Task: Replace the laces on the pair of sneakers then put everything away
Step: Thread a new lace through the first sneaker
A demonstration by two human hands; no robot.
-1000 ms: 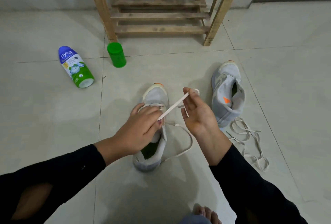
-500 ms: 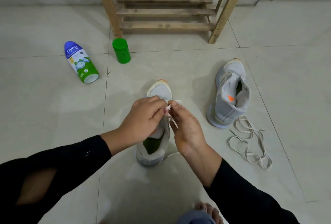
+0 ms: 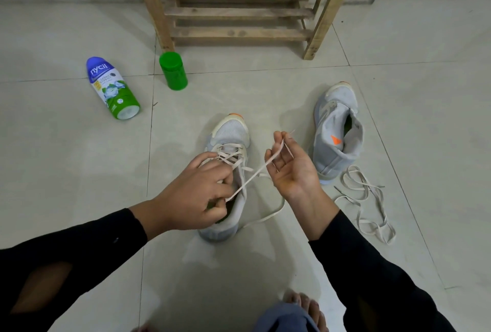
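While the left hand point(image 3: 196, 193) pinches the flat cream lace point(image 3: 254, 173) at the grey knit sneaker point(image 3: 229, 132), the right hand point(image 3: 292, 169) pinches its end.

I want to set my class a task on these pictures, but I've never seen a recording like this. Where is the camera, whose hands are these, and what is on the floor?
There is no machine here. A person wears a camera on the head, so you look down at their own two hands. The left hand pinches the lace at the top of a grey sneaker on the tiled floor. The right hand pinches the lace's tip, holding it taut. To the right are the second sneaker and a loose lace. Further off, a Nycil bottle lies on its side, near a green cap and a wooden rack.
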